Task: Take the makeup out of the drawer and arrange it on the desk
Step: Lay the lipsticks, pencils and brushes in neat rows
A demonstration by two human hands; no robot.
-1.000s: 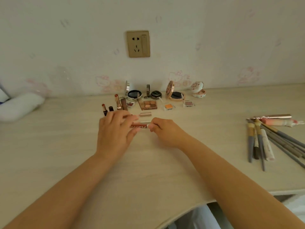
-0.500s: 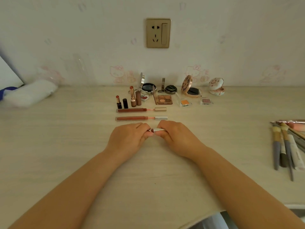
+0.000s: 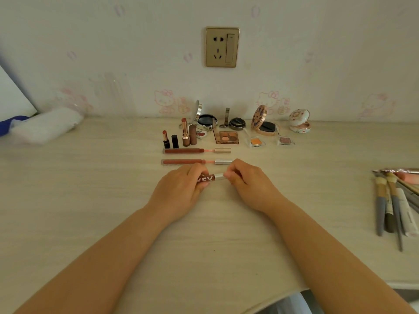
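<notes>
A dark red lip gloss tube [image 3: 209,178] with white letters and a silver cap lies crosswise between my hands, low over the desk [image 3: 90,200]. My left hand [image 3: 181,191] grips the tube's body. My right hand [image 3: 247,184] pinches the silver cap end. Just beyond lie two opened lip glosses [image 3: 181,151] [image 3: 181,162], each with its cap drawn out to the right. Behind them stand lipsticks [image 3: 185,132], open compacts [image 3: 205,120] [image 3: 264,123] [image 3: 299,122] and small eyeshadow pans [image 3: 226,137] [image 3: 257,141] in rows near the wall.
Several makeup brushes and tubes [image 3: 394,205] lie in a pile at the right edge. A white rolled cloth [image 3: 45,125] lies at the far left by the wall. A wall socket [image 3: 222,46] sits above the makeup. The desk's front edge curves near my right forearm.
Both hands drew back from the second gloss row toward me with a third tube between them. More of the tube's red lettered body now shows between my fingers.
</notes>
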